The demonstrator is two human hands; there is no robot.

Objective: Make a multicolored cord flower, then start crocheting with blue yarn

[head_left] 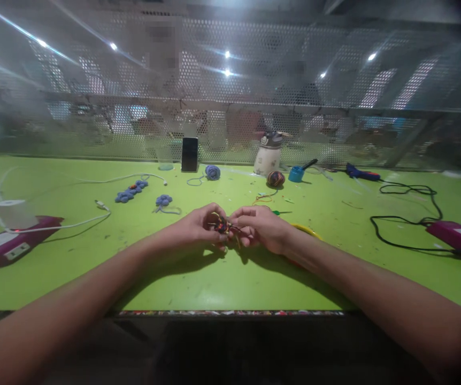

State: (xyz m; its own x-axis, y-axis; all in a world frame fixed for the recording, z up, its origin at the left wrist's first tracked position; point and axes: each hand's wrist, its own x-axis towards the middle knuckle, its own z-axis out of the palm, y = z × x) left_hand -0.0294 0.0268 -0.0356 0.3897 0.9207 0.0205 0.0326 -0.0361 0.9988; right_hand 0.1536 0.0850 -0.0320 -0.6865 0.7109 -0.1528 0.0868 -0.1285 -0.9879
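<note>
Between my two hands, just above the green table [214, 283], is a small dark multicoloured yarn piece [222, 225] with orange and red flecks. My left hand [203, 227] is closed around it with thumb and fingers. My right hand [260, 227] pinches at its right side, where a dark strand of the yarn shows; whether a tool is in those fingers I cannot make out. Behind the hands sits a multicoloured yarn ball [275, 179] with a loose strand. A blue crocheted flower [163, 200] and a joined strip of blue flowers [131, 191] lie to the left.
At the back stand a phone [189, 154], a blue yarn ball [212, 172], a patterned bottle [268, 155] and a blue cup [296, 174]. Purple power strips [459, 235] lie at both sides with cables. A glue gun [362, 172] rests back right. A perforated screen [222, 96] closes the far edge.
</note>
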